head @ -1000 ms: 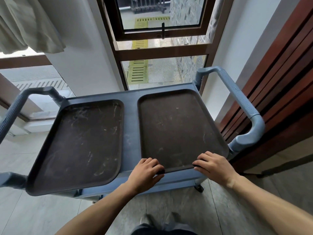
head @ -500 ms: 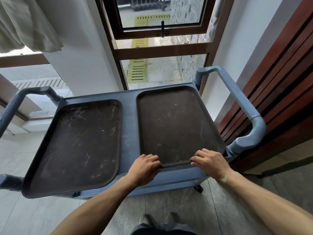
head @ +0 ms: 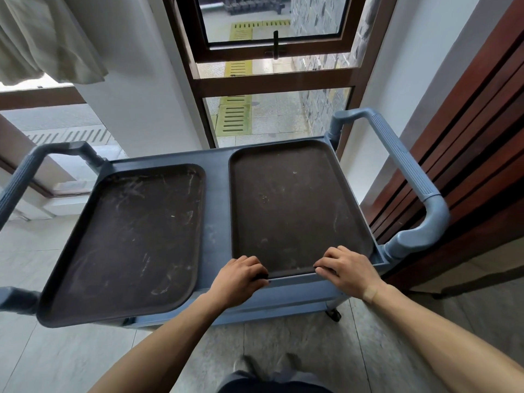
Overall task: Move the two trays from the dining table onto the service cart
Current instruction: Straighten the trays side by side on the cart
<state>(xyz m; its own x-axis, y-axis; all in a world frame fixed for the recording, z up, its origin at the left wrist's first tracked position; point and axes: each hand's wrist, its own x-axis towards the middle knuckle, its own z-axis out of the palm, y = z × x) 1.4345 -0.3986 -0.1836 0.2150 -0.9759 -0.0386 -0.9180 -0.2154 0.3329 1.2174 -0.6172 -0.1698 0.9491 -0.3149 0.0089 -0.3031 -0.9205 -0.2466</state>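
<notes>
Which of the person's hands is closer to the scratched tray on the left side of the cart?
The left hand. It rests at the near edge of the right tray, just across the gap from the scratched tray. The right hand is further right, at that tray's other near corner.

We read this as a restaurant or canteen service area, probably: blue plastic cart with ribbed push handles, two scuffed brown trays of the food-service kind, grey tile floor, wood slat wall, brown-framed window onto a paved yard with drain grates.
</notes>
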